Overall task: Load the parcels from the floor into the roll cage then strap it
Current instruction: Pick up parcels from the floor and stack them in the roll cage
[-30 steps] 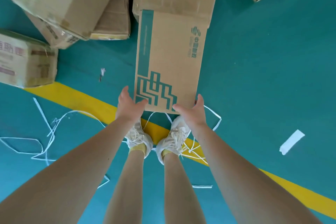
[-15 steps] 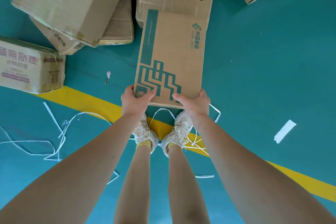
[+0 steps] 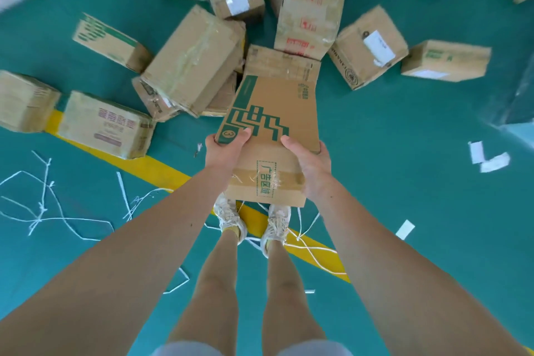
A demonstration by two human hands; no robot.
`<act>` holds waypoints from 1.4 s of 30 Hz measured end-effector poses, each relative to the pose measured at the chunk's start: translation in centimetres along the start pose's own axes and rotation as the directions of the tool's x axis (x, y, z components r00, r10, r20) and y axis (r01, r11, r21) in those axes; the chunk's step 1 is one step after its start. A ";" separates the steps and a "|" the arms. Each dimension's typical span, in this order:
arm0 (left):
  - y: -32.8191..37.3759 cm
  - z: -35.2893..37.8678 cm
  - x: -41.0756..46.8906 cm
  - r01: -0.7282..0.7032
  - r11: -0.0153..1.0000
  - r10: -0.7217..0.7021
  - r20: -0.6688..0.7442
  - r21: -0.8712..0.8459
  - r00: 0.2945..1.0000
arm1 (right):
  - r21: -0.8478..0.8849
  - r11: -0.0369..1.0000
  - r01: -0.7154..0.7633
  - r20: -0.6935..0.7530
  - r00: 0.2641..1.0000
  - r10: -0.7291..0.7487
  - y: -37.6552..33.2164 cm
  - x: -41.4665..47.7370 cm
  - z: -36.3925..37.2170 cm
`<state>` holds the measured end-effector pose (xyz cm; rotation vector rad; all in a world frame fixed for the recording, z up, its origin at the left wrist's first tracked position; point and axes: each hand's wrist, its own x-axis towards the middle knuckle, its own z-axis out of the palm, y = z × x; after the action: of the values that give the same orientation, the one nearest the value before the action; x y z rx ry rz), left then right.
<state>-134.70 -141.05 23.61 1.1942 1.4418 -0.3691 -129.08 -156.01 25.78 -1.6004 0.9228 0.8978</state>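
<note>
Person is holding a long cardboard parcel with green stepped print, gripping it at its near end with both hands.
- The left hand is clamping the left edge: thumb lying on the top face beside the circled "3", fingers curling underneath.
- The right hand is gripping the right edge, thumb pressing on the top face, fingers wrapping round the side.
- The parcel is sitting between the two hands, taped end face turned toward the camera and hanging above the sneakers. Its far end is overlapping a taped carton; contact there cannot be told.
- More cartons are lying scattered on the green floor. White string is trailing near the yellow line.
</note>
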 end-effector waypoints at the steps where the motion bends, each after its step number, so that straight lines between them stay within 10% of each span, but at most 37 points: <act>1: 1.2 -0.4 -1.7 -0.021 1.000 0.021 -0.005 -0.018 1.000 | 0.001 1.000 0.008 0.016 1.000 -0.008 -1.3 -1.7 -0.4; 25: 19.2 -13.2 -25.2 -0.466 0.857 0.442 -0.151 -0.221 0.884 | 0.110 0.897 0.428 0.254 0.861 -0.442 -18.8 -27.6 0.4; 42: 33.8 -29.9 -19.9 -0.572 0.757 0.510 -0.261 -0.316 0.820 | 0.107 0.803 0.586 0.315 0.746 -0.587 -29.5 -33.8 20.7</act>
<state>-127.59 -111.97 62.82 1.2700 1.1530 0.4118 -119.00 -126.54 64.10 -1.5351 0.1424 0.6759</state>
